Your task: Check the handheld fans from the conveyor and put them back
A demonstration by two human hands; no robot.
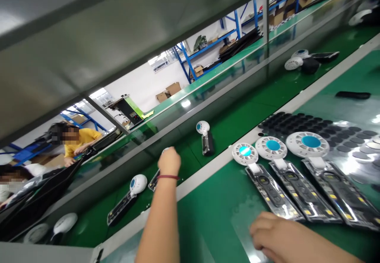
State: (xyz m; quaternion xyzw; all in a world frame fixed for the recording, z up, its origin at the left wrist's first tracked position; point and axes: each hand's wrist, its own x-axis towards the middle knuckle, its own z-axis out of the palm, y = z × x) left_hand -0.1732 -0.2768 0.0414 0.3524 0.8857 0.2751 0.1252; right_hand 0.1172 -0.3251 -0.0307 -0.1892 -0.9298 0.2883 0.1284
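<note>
My left hand (169,162), with a dark red band at the wrist, reaches over the green conveyor belt. Its fingers are closed around the white head of a handheld fan; the fan's dark handle (153,180) shows below the hand. My right hand (274,231) is low over the green worktable (204,211), fingers loosely bent, with nothing visible in them. Just beyond it lie three handheld fans side by side: a left one (274,191), a middle one (305,191) and a right one (341,191). They have white round heads with blue centres and clear-dark handles.
More fans lie on the belt (237,120): one ahead (207,140), one to the left (127,199), others farther off. Several black discs (299,124) and a black strip (353,95) are on the table. A metal panel (118,37) hangs overhead. A person in yellow (86,138) works across the line.
</note>
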